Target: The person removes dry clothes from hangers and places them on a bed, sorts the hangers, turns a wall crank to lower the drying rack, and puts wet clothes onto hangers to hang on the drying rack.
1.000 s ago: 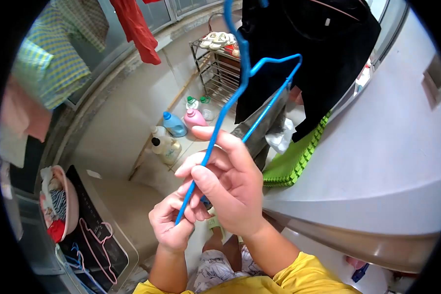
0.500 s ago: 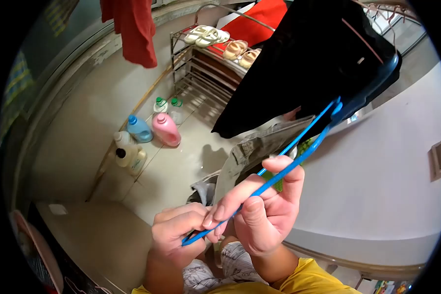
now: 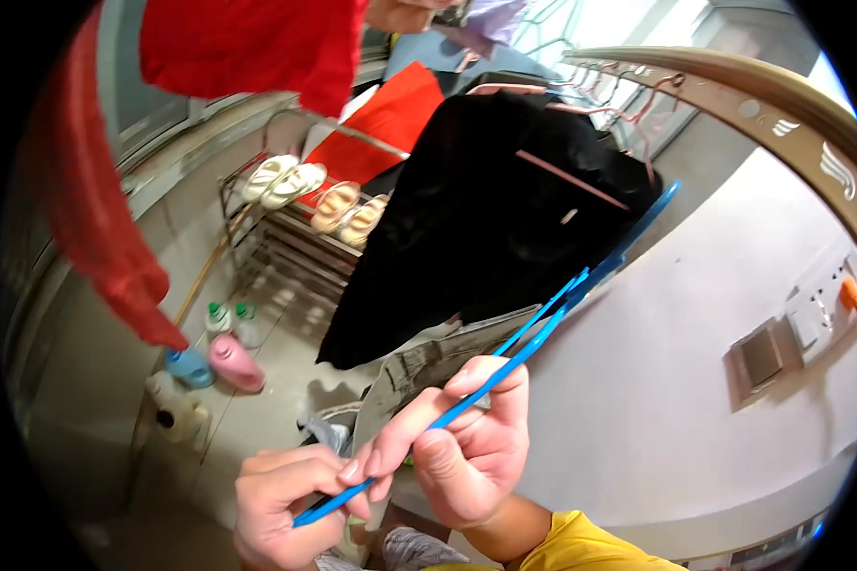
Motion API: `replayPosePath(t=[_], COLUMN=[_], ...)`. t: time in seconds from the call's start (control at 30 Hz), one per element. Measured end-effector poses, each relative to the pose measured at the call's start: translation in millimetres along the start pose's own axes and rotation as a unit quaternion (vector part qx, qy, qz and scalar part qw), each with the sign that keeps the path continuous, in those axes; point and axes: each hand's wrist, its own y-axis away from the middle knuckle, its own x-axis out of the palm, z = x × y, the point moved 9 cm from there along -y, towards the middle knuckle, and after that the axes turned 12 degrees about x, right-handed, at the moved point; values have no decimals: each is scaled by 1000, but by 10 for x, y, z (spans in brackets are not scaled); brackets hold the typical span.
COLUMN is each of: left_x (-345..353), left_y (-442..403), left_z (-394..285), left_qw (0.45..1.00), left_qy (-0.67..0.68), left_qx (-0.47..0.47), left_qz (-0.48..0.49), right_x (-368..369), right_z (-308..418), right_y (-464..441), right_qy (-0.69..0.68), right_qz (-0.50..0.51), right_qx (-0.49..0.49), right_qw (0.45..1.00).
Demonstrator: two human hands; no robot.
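A blue clothes hanger [image 3: 546, 330] slants from the lower left up to the right, its upper end by a black garment [image 3: 467, 209]. My left hand [image 3: 290, 504] is closed round the hanger's lower end. Beside it, my right hand [image 3: 467, 443] grips the hanger's bar farther up, between thumb and fingers, and the fingertips of both hands nearly meet. The black garment hangs on a pink hanger [image 3: 638, 116] beyond my hands.
A metal rack [image 3: 300, 243] holds white sandals [image 3: 281, 181] and beige shoes [image 3: 348, 211]. Pink [image 3: 234, 363] and blue [image 3: 189, 367] bottles stand on the floor. Red cloth [image 3: 248, 48] hangs upper left. A white wall [image 3: 638, 409] with a switch [image 3: 760, 360] rises at right.
The view has swung up and right, bringing the hanging rail and wall switch into sight. The blue hanger has tilted from steep to slanting right, still in both hands.
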Motion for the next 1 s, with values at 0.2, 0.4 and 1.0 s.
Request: replayPosePath(t=[0.2, 0.4, 1.0], left_x=[62, 62, 390], left_y=[-562, -1208, -2228], left_z=[143, 128, 5], left_qw=[993, 960, 936], left_qy=[112, 205, 256], left_qx=[-7, -24, -101], left_qz=[29, 191, 221], right_x=[-187, -166, -457], right_z=[332, 727, 1308], right_y=[-380, -808, -1245], right_qy=[48, 103, 29], right_qz=[-45, -129, -222], right_qx=[-20, -55, -132], right_qw=[998, 985, 966])
